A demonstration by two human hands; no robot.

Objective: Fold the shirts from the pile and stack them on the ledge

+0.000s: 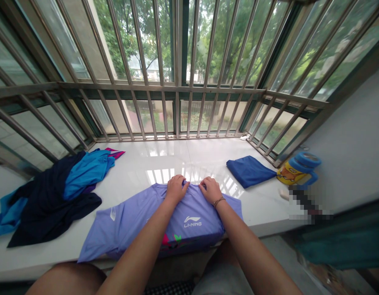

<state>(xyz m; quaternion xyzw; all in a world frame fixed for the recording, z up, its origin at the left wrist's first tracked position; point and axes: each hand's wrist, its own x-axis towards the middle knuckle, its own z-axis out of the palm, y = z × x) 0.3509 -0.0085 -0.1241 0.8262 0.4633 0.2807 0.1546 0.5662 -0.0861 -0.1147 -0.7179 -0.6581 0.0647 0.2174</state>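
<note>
A lilac Li-Ning T-shirt [134,213] lies front up on the white window ledge, its lower part hanging over the near edge. My left hand [177,188] is closed on the left side of its collar, fingers curled over the fabric. On the collar's other side my right hand [210,189], with a bracelet at the wrist, pinches the cloth the same way. One sleeve spreads out to the left. The other sleeve shows beyond my right wrist. Part of the shirt's front is hidden under my forearms.
A loose heap of dark navy and bright blue clothes [54,192] lies on the left. To the right sit a folded blue garment [250,170] and a yellow-and-blue jug [295,170] with a handle. Metal window bars [177,110] rise behind the white ledge [140,157].
</note>
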